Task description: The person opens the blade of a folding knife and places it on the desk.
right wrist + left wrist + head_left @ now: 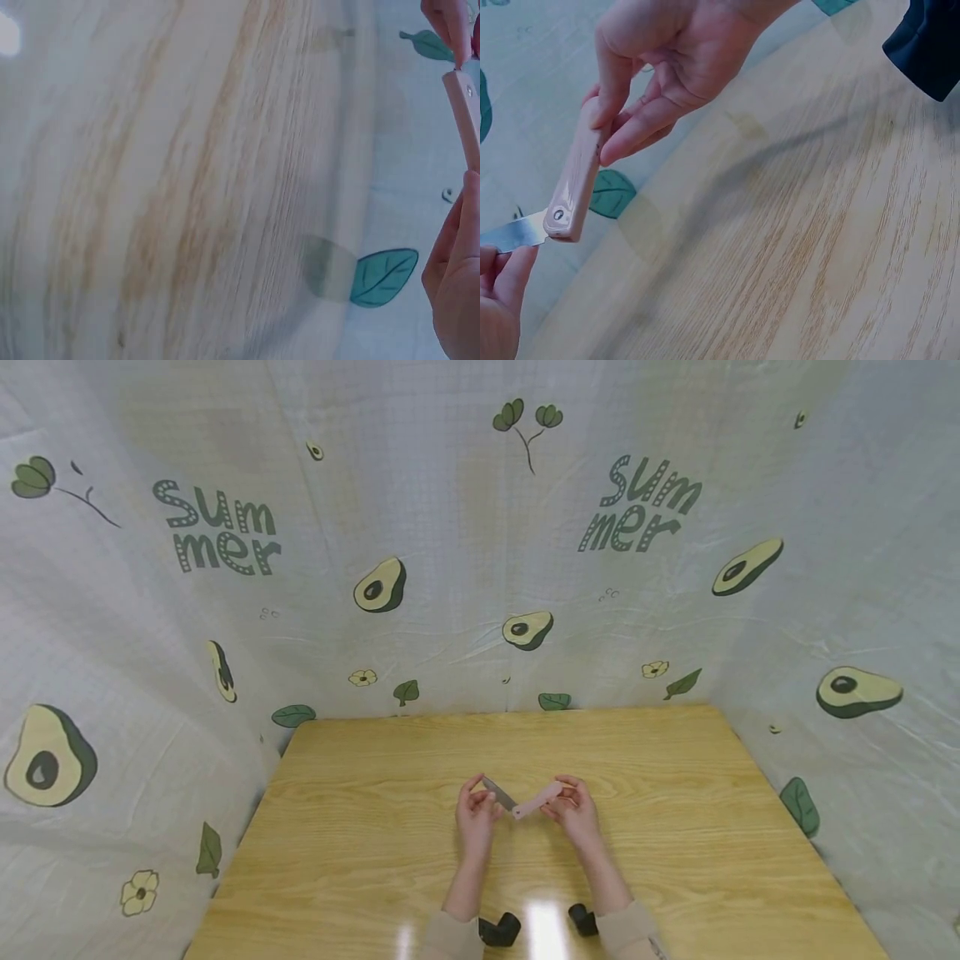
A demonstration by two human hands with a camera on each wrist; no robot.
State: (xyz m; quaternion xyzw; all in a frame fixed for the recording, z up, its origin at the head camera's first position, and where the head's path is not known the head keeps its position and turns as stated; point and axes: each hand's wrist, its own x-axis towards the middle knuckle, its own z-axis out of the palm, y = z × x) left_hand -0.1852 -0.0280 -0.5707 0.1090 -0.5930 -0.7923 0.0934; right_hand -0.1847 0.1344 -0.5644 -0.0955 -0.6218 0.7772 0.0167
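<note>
A folding knife with a pale pink handle (538, 799) hangs above the wooden table, its grey blade (499, 794) swung out so that the two parts form a wide V. My left hand (476, 817) pinches the blade between thumb and fingers. On the other side my right hand (577, 818) pinches the far end of the handle. The left wrist view shows a round pivot on the handle (576, 169) beside the metal blade (521, 232). In the right wrist view the handle (463, 116) is partly cut off by the frame's edge, and the blade is mostly hidden.
Beneath both hands lies a light wooden table (360, 827). A pale cloth (450, 510) printed with avocados, leaves and lettering stands along its back and sides. Dark wrist devices sit beside the left sleeve (450, 937) and the right sleeve (626, 931).
</note>
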